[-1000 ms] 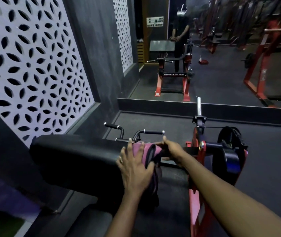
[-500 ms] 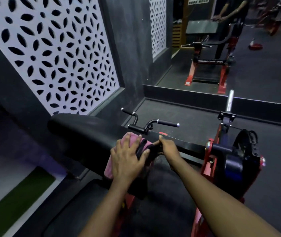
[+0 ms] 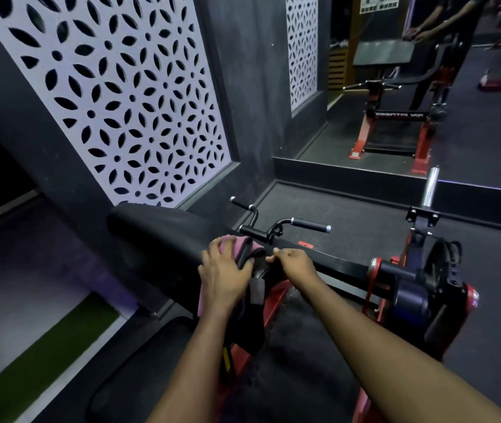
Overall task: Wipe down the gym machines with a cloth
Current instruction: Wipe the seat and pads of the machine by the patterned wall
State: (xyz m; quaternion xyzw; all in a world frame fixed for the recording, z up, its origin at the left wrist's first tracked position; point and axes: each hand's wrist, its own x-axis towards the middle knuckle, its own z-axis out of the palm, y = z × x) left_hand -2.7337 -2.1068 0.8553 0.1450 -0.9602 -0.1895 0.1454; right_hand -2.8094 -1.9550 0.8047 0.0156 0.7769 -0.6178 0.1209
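Pink cloth (image 3: 244, 244) under the flat left hand (image 3: 224, 277) on the pad (image 3: 157, 236); right hand (image 3: 295, 264), just beside, grips the pad's end.

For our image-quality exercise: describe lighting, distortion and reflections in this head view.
Head view: dim light, the pad nearly black; wide-angle lens skews the panel; the mirror reflects the machine; the chrome post glints; left hand and cloth look sharp.

Two hands (image 3: 224, 276) (image 3: 296, 264), one cloth (image 3: 237, 241), one pad (image 3: 163, 236), two handles (image 3: 308, 225) (image 3: 241, 204)
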